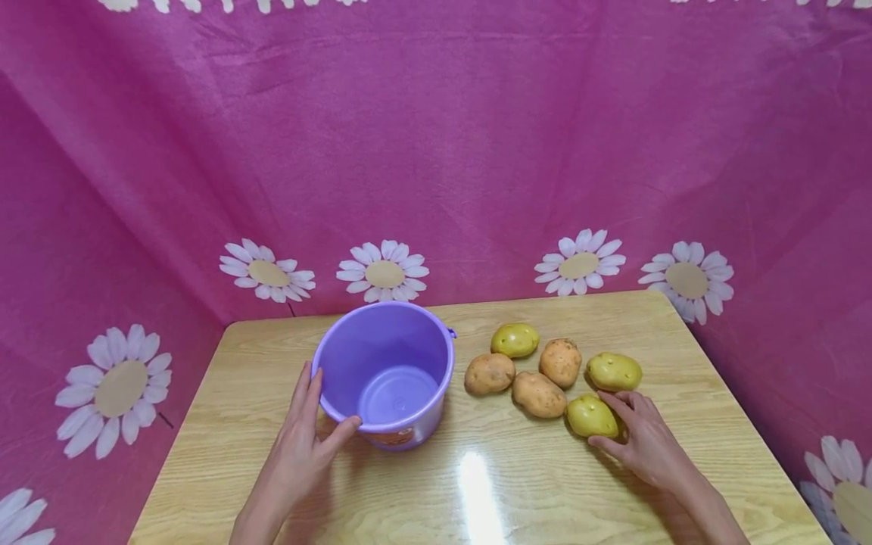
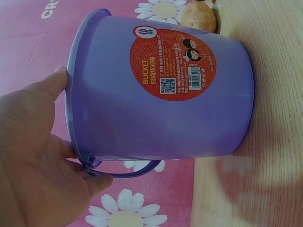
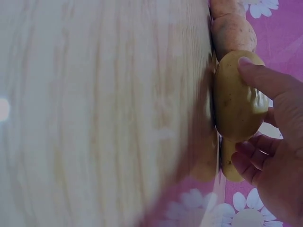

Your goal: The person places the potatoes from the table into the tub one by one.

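Note:
A purple bucket [image 1: 381, 337] stands on the wooden table, its mouth tipped slightly toward me. My left hand [image 1: 300, 446] holds its rim at the near left, thumb on the front of the rim. In the left wrist view, fingers reach around the rim near the bucket's handle [image 2: 137, 175], and a red label [image 2: 173, 64] faces the camera. My right hand [image 1: 643, 443] grips a yellow-green potato [image 1: 590, 416] between thumb and fingers; the right wrist view shows the thumb on this potato [image 3: 236, 97], which appears to rest on the table.
Beside the held potato lie another yellow-green potato [image 1: 615, 372] and three brown potatoes [image 1: 540, 395]. A further yellow-green potato [image 1: 515, 340] lies behind them. Pink cloth [image 1: 436, 166] with white flowers surrounds the wooden table [image 1: 545, 492] at the back and sides.

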Motion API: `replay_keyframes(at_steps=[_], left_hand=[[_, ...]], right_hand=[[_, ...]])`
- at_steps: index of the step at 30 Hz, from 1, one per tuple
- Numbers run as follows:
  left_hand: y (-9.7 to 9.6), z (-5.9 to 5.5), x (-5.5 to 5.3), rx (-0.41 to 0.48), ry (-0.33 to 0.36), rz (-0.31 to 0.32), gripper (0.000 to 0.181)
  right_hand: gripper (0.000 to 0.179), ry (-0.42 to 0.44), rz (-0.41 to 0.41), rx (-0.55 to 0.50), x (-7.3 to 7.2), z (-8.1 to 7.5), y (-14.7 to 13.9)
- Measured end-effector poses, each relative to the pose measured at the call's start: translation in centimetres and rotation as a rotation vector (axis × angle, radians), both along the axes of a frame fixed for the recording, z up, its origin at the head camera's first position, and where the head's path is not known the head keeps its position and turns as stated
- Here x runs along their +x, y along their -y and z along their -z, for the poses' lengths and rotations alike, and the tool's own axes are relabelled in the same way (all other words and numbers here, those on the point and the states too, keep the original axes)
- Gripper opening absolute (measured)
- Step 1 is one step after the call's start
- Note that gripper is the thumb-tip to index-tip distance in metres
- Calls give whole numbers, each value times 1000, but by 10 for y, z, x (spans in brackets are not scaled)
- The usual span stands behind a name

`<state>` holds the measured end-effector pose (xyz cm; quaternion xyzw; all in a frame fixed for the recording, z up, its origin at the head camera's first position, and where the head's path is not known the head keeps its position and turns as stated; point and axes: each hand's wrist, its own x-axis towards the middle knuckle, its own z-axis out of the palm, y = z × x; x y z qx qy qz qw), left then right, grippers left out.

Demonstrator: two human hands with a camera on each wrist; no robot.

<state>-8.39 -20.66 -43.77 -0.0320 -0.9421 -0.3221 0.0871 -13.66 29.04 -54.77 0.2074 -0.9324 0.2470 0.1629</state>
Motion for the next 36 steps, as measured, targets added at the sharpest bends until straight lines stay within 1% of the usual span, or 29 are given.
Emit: replay_keyframes(at_steps=[5, 9, 12, 20, 25, 31, 36], left_hand=[[0, 0, 0, 5, -2, 5, 91], [1, 0, 0, 8, -5, 8, 90], [1, 0, 0, 8, -4, 11, 91], [2, 0, 0, 9, -11, 15, 92], [4, -1, -1, 5, 0, 17, 93], [7, -2, -2, 1, 22, 22, 92], [9, -1, -2, 3, 19, 38, 91]], right_hand=[[68, 38, 16, -23, 0, 2, 3], [69, 121, 25, -53, 1, 2, 5], [71, 159, 33, -64, 2, 2, 7], [72, 163, 26, -67, 4, 2, 8], [72, 137, 30, -89, 6, 2, 9], [69, 151, 69, -98, 8, 3, 9], [69, 170, 107, -120, 12, -3, 9]])
